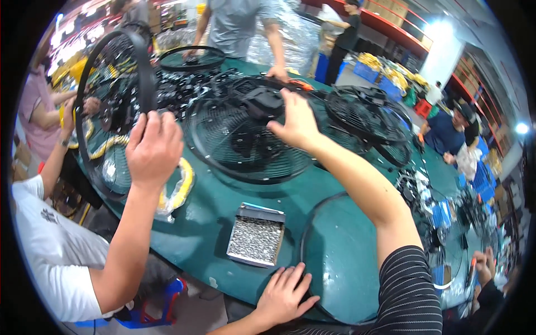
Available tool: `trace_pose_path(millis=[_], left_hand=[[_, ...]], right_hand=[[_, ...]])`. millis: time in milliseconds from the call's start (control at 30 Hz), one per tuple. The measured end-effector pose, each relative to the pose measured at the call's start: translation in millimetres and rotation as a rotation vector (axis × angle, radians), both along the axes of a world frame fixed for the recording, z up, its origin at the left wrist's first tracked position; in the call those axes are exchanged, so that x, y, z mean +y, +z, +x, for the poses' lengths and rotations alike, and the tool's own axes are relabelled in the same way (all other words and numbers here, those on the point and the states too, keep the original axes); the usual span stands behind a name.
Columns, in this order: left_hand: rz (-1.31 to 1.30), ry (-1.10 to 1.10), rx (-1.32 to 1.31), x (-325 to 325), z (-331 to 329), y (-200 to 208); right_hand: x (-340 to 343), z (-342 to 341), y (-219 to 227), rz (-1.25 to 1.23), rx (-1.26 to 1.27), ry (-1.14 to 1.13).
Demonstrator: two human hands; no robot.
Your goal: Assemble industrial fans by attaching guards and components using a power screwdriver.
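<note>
A black fan with a round wire guard [245, 148] is lying on the green counter [195, 237], its dark motor housing [262, 103] sitting uppermost. The right hand [296, 120] is hovering or resting beside the housing, thumb and fingers spreading apart; whether it is touching cannot be told. The left hand [285, 296] is lying palm down with fingers fanning out, overlapping the near-left edge of a flat black ring [302, 237]. Between fan and left hand, an open box [255, 239] is holding many small shiny pieces. To the left, a co-worker's hand [155, 148] is gripping an upright black hoop [146, 72] near a plastic-wrapped yellow bundle [181, 187]. Beyond the fan, a person in grey [234, 28] is standing.
</note>
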State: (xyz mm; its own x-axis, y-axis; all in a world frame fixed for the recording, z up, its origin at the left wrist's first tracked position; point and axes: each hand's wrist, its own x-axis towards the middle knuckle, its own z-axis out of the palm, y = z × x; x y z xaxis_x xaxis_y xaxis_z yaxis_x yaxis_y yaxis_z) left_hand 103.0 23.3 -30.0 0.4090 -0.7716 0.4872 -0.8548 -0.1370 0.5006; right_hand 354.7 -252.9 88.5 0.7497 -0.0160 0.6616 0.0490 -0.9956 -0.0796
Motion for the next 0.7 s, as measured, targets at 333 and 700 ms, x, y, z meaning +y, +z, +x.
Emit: trace_pose_path(millis=[333, 700], left_hand=[[0.031, 0.041, -0.057, -8.9, -5.5, -14.0], [0.038, -0.012, -0.05, -9.4, -14.4, -17.5]], right_hand=[[-3.5, -352.7, -20.8, 0.058, 0.361, 0.122], [-16.8, -623.3, -3.3, 0.069, -0.114, -0.566]])
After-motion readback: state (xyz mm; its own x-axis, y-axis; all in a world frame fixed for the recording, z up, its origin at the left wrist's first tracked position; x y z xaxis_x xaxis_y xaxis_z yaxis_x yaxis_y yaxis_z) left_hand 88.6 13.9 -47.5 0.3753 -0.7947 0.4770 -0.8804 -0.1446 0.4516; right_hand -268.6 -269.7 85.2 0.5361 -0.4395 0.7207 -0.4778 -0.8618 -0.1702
